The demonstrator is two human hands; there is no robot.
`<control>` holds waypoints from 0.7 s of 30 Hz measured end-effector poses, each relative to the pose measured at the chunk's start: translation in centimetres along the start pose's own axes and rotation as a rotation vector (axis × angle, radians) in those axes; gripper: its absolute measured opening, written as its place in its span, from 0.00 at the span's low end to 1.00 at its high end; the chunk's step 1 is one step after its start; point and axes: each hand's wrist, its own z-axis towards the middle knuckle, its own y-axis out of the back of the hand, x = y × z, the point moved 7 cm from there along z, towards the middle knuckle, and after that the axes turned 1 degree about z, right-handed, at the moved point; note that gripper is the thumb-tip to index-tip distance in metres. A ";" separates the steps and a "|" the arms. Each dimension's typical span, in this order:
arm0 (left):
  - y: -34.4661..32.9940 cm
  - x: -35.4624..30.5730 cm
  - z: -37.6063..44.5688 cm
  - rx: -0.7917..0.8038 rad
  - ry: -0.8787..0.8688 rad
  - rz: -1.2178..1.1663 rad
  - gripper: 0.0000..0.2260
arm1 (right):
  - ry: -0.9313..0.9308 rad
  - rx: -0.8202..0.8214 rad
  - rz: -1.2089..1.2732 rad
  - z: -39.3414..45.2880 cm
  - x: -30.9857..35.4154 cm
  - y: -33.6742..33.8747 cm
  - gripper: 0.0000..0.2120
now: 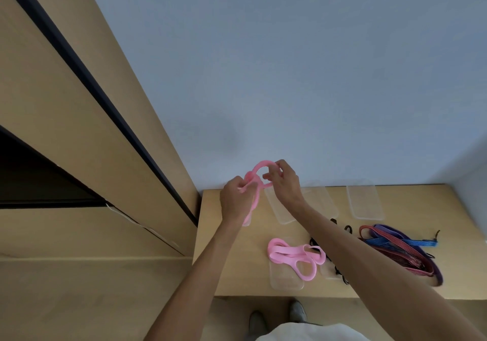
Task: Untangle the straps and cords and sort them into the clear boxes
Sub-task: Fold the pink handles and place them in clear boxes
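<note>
I hold a knotted pink strap up in the air above the far left of the wooden table. My left hand grips its lower part and my right hand pinches the loop at its top. A second pink strap lies in loops on the table, partly over a clear box. A tangle of red, blue and purple straps lies at the right. Black cords are partly hidden by my right forearm.
Clear boxes stand along the far edge against the blue wall, one behind my hands. A wooden cabinet with a dark groove rises on the left. My shoes show below the table's near edge.
</note>
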 end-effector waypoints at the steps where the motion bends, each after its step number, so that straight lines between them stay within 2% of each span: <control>1: 0.4 -0.5 -0.2 -0.076 -0.031 0.030 0.13 | -0.007 -0.001 -0.003 -0.1 -0.3 -0.1 0.10; 3: 0.3 -1.4 -0.4 -0.109 -0.101 0.029 0.14 | -0.044 -0.002 0.015 -0.3 -0.9 -0.4 0.11; 5: -0.5 -1.8 -0.7 -0.001 -0.114 -0.033 0.16 | -0.105 -0.048 0.041 -0.2 -1.4 -0.3 0.10; 7: -1.6 -1.7 -0.8 0.172 -0.075 -0.058 0.13 | -0.157 -0.107 0.056 0.2 -1.8 0.5 0.09; 9: -2.1 -1.2 -0.8 0.265 -0.020 -0.074 0.12 | -0.194 -0.106 0.124 0.3 -2.2 1.0 0.07; 12: -1.8 0.3 -0.2 0.251 0.122 -0.124 0.12 | -0.203 -0.050 0.206 0.1 -2.4 0.9 0.07; 15: -1.5 1.0 -0.2 0.287 0.192 -0.134 0.07 | -0.177 -0.056 0.164 0.0 -2.3 0.8 0.09; 17: -1.4 1.6 -0.2 0.293 0.250 -0.193 0.20 | -0.146 -0.046 0.140 0.1 -2.0 0.7 0.10; 18: -1.3 1.7 -0.1 0.291 0.270 -0.233 0.23 | -0.127 -0.041 0.131 0.2 -1.8 0.6 0.10; 19: -1.4 1.6 0.1 0.303 0.255 -0.262 0.20 | -0.109 -0.039 0.121 0.2 -1.6 0.6 0.09; 21: -2.0 1.2 0.3 0.371 0.203 -0.279 0.09 | -0.088 -0.040 0.098 0.5 -1.5 0.6 0.08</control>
